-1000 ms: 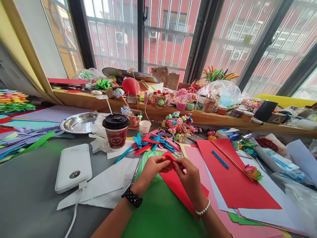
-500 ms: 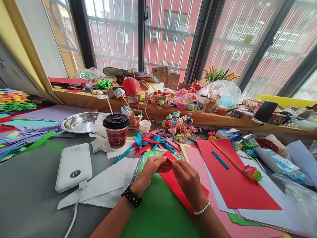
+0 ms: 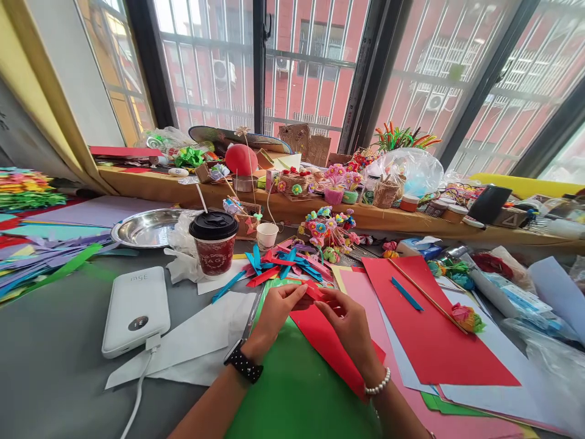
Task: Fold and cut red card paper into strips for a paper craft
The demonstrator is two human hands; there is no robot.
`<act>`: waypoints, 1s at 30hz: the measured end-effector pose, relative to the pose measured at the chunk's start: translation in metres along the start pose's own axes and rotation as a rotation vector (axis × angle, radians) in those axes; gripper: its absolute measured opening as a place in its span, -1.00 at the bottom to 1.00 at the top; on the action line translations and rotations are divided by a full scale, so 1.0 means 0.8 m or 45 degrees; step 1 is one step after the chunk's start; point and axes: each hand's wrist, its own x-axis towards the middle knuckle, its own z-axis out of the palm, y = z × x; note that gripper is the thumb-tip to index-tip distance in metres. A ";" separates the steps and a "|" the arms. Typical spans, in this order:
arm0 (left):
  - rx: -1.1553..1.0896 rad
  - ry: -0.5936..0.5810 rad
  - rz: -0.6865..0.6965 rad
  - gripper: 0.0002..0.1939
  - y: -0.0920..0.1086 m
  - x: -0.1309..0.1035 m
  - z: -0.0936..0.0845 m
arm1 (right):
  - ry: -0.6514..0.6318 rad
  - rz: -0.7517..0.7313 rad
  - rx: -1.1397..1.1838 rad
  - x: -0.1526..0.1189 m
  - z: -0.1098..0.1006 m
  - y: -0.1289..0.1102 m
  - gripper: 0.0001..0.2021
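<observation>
Between my two hands is a small folded piece of red paper [image 3: 313,291], held up over the green mat [image 3: 292,378]. My left hand [image 3: 278,311], with a black dotted watch strap at the wrist, pinches its left end. At its right end the fingers of my right hand [image 3: 343,314] grip it; a pearl bracelet is round that wrist. Below my right hand a red sheet [image 3: 326,344] lies slanted on the mat, partly hidden by the hand. Just beyond the hands sits a pile of folded blue, red and pink strips [image 3: 287,262].
To the left stand a lidded cup [image 3: 214,244], a white power bank [image 3: 137,311] with a cable and a metal plate [image 3: 146,228]. Red sheets [image 3: 439,329] with a stick flower [image 3: 466,317] lie right. A crowded ledge [image 3: 320,210] runs behind.
My right hand has shifted slightly right and turned, with its fingers now more spread along the red piece. More of the piece shows between the hands. The left hand has barely moved.
</observation>
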 end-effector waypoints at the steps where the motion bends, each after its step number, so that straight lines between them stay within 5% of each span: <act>1: 0.004 -0.008 0.013 -0.73 0.001 0.000 0.000 | -0.051 0.116 0.117 0.001 -0.002 0.000 -0.73; 6: 0.018 -0.049 -0.019 -0.76 0.004 0.000 0.001 | -0.219 0.381 0.458 0.004 -0.007 0.002 -0.71; 20: 0.052 -0.037 0.031 -0.77 0.007 0.001 -0.004 | -0.272 0.578 0.644 0.006 -0.010 0.002 -0.75; 30: 0.249 -0.267 0.076 -0.79 -0.002 0.008 -0.014 | -0.413 0.579 0.688 0.004 -0.011 0.000 -0.75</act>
